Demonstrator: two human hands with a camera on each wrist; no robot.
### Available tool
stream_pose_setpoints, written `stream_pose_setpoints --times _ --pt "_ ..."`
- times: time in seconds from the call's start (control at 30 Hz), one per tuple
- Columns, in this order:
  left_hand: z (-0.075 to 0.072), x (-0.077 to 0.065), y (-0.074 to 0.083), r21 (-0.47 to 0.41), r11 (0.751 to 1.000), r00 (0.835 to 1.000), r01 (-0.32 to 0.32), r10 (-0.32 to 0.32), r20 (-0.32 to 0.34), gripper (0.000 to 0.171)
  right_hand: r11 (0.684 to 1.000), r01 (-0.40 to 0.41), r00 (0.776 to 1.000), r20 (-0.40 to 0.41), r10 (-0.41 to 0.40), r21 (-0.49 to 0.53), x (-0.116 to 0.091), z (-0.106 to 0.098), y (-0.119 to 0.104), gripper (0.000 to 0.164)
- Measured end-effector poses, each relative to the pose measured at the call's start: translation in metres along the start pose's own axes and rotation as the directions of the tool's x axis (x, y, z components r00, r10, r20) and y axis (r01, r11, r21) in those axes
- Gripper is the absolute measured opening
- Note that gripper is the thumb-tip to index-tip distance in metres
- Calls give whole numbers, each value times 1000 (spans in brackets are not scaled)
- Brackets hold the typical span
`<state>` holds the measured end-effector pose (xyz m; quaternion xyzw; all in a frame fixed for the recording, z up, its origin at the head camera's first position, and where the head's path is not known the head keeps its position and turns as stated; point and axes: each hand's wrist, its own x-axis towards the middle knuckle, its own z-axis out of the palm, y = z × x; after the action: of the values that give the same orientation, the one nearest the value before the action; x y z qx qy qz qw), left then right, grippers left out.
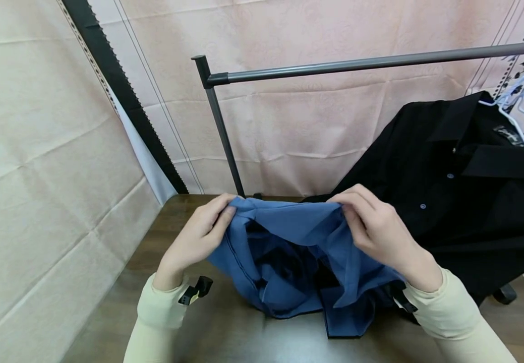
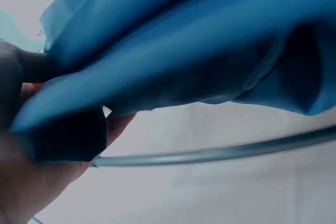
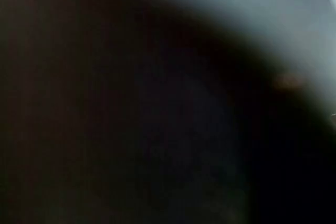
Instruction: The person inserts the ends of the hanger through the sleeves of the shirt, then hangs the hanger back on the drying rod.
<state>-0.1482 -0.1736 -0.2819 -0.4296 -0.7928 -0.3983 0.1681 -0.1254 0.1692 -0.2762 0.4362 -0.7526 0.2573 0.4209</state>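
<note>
- While we look down over the wooden table, we find the blue garment at five o'clock from the middle of the head view.
- Its cloth seems to us smooth and softly stiff, with a seam along one side and a wide, dark mouth between rounded folds.
- At ten o'clock of this garment, the left hand is grasping its upper edge between thumb and fingers.
- At two o'clock, the right hand is grasping the same edge with bent fingers, so the edge runs between both hands with a slight sag.
- At five o'clock, we see a flat, square-ended flap on the table.
- At three o'clock, a matte black shirt with small buttons hangs in broad folds, near the right hand; shiny white hangers are at its one o'clock.
- Toward twelve, we see the round metal rail before pale, creased curtain fabric.
- For moving, we have room at seven o'clock; the table's edge slants near the left forearm.
- The right wrist view is too dark for us to read.
</note>
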Motion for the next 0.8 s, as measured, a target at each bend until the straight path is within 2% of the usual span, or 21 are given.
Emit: stream_pose_setpoints --times 0.17,0.27,0.33,0.43,0.53,0.63,0.73,0.8 --pt "-5 15 13 -6 993 990 -121 121 -72 25 1000 -12 989 -149 10 -11 11 -10 -3 30" --pt "-4 23 14 18 992 989 -128 129 -70 22 997 -66 983 -176 59 -40 11 -13 3 34" --pt "-1 28 10 32 994 993 -104 106 -47 19 992 -110 980 -170 99 -58 7 -13 11 35" --pt "4 32 -3 23 999 999 -34 33 28 18 980 -183 975 -145 170 -78 0 -9 26 23" --pt "13 37 -21 30 998 989 62 -66 135 28 962 -259 963 -105 249 -90 -9 -6 42 23" --pt "25 41 -41 58 988 962 141 -151 229 42 928 -361 932 -50 358 -95 -18 -1 56 25" --pt "40 45 -64 78 984 943 158 -174 285 43 878 -468 882 20 472 -98 -29 5 72 23" --pt "49 47 -80 99 984 938 151 -174 301 38 846 -524 844 72 531 -104 -37 11 83 23"
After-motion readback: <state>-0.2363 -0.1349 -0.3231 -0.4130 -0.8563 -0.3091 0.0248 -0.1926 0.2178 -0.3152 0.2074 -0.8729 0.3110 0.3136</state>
